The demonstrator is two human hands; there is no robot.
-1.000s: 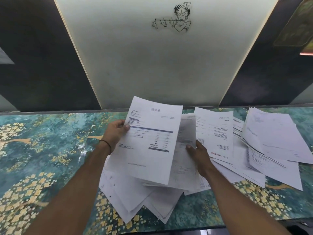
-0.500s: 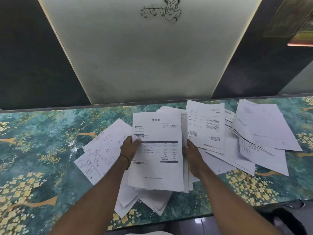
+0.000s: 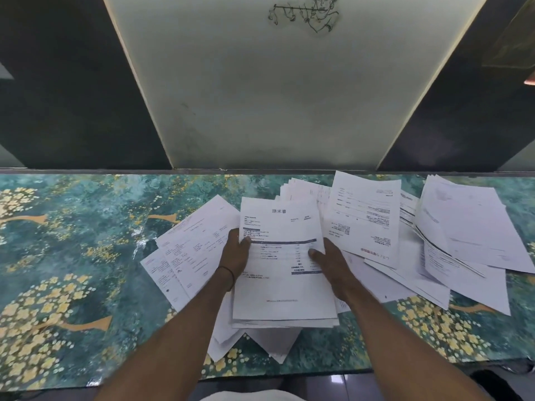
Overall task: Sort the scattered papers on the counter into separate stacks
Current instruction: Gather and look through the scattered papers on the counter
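Counter point(image 3: 72, 227) covered in a teal-green sheet printed with yellow blossoms and golden branches. Behind it stands a pale wall panel point(image 3: 275, 96) bearing a line drawing point(image 3: 307, 15) of a flute player, flanked by two dark panels point(image 3: 58, 96). Papers lie in four groups. A central stack point(image 3: 283, 293) is topped by an invoice with a dark blue rule, and more sheets poke out beneath its near edge. A left fan point(image 3: 188, 250) holds about three overlapping sheets. One printed sheet point(image 3: 364, 218) lies turned away just right of the stack. A loose right-hand spread point(image 3: 463, 233) reaches toward the counter's end; its sheet count cannot be told. Two hands clamp the central stack: the left hand point(image 3: 236, 256), with one black wristband point(image 3: 228, 274), pinches the left edge, thumb on top, and the right hand point(image 3: 330, 267) pinches the right edge likewise.
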